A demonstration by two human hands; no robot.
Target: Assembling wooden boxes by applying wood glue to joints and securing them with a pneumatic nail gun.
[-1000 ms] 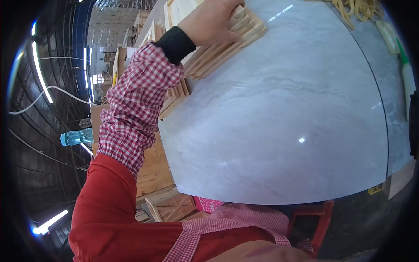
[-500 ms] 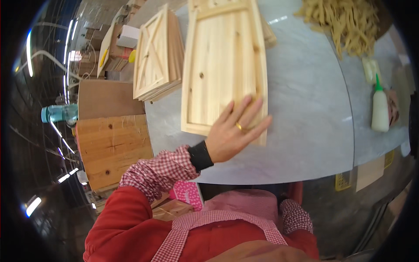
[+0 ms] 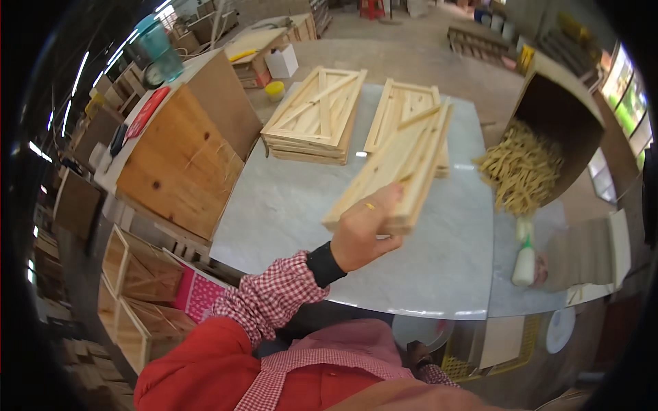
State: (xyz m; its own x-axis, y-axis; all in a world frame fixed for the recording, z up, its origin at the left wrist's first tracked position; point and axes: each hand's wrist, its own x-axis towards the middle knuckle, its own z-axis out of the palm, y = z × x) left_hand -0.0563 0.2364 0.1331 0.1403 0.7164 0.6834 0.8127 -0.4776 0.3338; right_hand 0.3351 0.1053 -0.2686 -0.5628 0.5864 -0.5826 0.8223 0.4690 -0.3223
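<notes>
My left hand (image 3: 370, 229) is closed on the near end of a pale framed wooden panel (image 3: 387, 168). That panel sits at a slant, its far end overlapping other framed panels (image 3: 404, 103) on the grey table (image 3: 288, 226). Left of it stands a neat stack of panels with diagonal braces (image 3: 315, 113). Low by my body, below the table's front edge, part of my right hand (image 3: 417, 353) shows dark beside a pale round tub (image 3: 418, 332); its fingers cannot be made out.
An open box (image 3: 562, 123) spills tan wood strips (image 3: 524, 164) at the right, beside a white glue bottle with a green tip (image 3: 524, 264). A wooden cabinet (image 3: 178, 157) borders the table's left. Wooden crates (image 3: 137, 294) and a pink patterned box (image 3: 195, 294) lie lower left.
My left hand has gone from lying spread on the panel to gripping its near end, and the panel has swung to a slant. The view has shifted, and my right hand now shows.
</notes>
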